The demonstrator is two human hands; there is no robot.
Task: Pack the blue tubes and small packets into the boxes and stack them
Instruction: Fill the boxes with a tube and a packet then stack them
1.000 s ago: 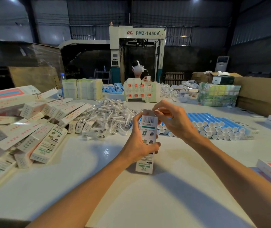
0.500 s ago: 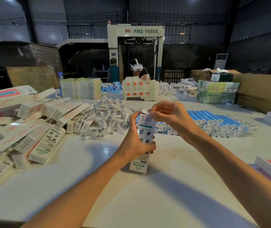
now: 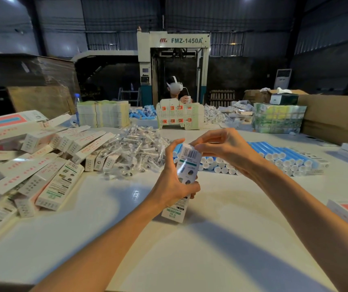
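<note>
Box: a thin printed carton, judged light, stiff along its creased edges and easily dented on the flat panels. It is held tilted over the desk. The left hand grip curls round the mid-body; the right hand grip pinches the top end. Hold by the edges, with light pressure

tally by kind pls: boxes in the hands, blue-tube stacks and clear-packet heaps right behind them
box in the hands: 1 (left hand grips it, right hand pinches its top)
blue-tube stack: 1
clear-packet heap: 1
total: 3
</note>
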